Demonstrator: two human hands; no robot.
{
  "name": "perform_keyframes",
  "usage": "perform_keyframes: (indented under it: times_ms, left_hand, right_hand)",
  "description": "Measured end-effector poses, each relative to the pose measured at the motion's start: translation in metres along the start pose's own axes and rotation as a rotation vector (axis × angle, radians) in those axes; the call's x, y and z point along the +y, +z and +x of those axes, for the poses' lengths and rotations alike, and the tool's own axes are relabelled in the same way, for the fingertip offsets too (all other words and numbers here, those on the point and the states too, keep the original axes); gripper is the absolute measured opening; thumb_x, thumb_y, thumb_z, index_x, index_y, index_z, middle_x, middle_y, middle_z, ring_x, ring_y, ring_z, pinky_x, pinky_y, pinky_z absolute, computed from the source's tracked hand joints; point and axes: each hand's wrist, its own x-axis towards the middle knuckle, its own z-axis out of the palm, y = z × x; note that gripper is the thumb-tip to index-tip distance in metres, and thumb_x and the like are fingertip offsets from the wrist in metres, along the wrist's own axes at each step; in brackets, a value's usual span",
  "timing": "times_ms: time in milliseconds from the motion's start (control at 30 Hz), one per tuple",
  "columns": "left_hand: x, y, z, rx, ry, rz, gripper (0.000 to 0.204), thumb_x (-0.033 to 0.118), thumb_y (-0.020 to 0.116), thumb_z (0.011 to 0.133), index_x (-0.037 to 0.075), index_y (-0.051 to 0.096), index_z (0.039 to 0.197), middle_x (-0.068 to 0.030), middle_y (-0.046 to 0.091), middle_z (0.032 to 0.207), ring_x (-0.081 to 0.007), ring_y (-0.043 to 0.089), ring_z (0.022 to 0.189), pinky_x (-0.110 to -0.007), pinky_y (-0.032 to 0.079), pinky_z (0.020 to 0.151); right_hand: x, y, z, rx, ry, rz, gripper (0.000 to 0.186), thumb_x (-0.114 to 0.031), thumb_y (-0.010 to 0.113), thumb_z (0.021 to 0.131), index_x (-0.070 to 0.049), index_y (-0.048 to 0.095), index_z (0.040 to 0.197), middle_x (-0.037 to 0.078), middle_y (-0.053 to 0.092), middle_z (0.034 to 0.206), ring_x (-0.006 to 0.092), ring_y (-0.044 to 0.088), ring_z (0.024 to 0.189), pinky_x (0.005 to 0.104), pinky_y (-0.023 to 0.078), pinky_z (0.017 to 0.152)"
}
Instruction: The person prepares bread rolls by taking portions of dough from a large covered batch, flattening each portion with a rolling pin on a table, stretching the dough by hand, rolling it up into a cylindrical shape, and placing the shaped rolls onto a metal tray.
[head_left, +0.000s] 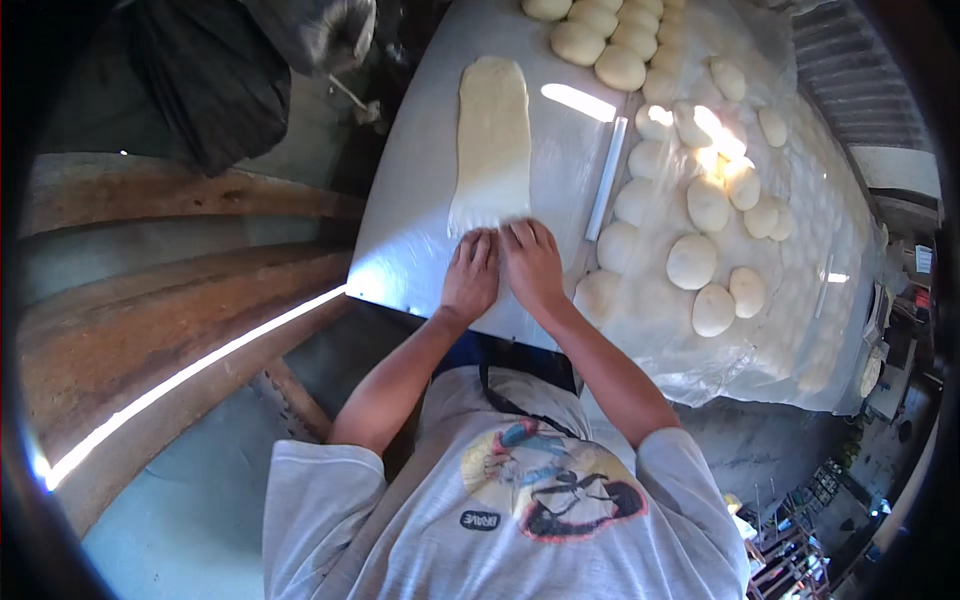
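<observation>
A long, flattened strip of pale dough [492, 140] lies lengthwise on a shiny metal tabletop [410, 190]. At its near end, my left hand [472, 268] curls its fingers down on the dough edge. My right hand [528, 260] is beside it, fingers also bent onto that same edge, its tips slightly blurred. Both thumbs are mostly hidden. Just to the right of the strip lies a narrow pale bar [606, 180].
Rows of dough balls [578, 42] sit at the back; more round pieces [708, 205] cover the right side, many on or under clear plastic [790, 350]. Dark fabric [210, 70] and wooden beams [170, 300] are at left. Cluttered racks [790, 540] stand at lower right.
</observation>
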Motion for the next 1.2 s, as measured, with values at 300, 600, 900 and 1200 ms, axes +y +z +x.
perform_keyframes:
  times_ms: [300,600,900,1200]
  left_hand:
    - [-0.002,-0.01,-0.035,-0.09,0.067,-0.065,0.047,0.013,0.055,0.087,-0.009,0.055,0.129,-0.0213,0.054,0.128,-0.0361,0.05,0.124,-0.044,0.042,0.108]
    - [-0.079,-0.028,0.133,0.217,-0.133,-0.436,0.023,0.005,0.057,0.093,-0.001,0.063,0.115,-0.021,0.067,0.102,-0.0388,0.064,0.097,-0.047,0.052,0.088]
    - [-0.176,0.012,0.312,0.254,0.21,-0.266,0.024,0.009,0.064,0.09,0.001,0.07,0.111,-0.0161,0.069,0.11,-0.0352,0.062,0.113,-0.047,0.047,0.105]
    - [-0.174,-0.003,0.288,0.341,0.21,-0.188,0.023,0.0,0.063,0.079,0.004,0.073,0.099,-0.0097,0.07,0.103,-0.0265,0.064,0.107,-0.042,0.048,0.102]
  right_hand:
    - [0.0,0.034,-0.018,-0.397,0.07,0.132,0.047,-0.008,0.059,0.081,0.006,0.06,0.126,0.017,0.057,0.121,0.0328,0.055,0.116,0.0396,0.048,0.102]
    - [0.048,0.018,0.135,-0.434,0.342,0.236,0.036,0.002,0.058,0.076,-0.004,0.068,0.11,0.019,0.065,0.119,0.0361,0.064,0.107,0.0443,0.053,0.092]
    - [0.146,0.075,0.323,0.041,-0.077,0.076,0.017,-0.002,0.058,0.08,0.002,0.067,0.094,0.017,0.065,0.106,0.0363,0.062,0.104,0.0439,0.05,0.095]
    - [0.141,0.056,0.32,0.174,-0.235,-0.045,0.009,-0.012,0.061,0.079,-0.009,0.068,0.074,0.006,0.062,0.081,0.0242,0.062,0.085,0.0377,0.047,0.086]
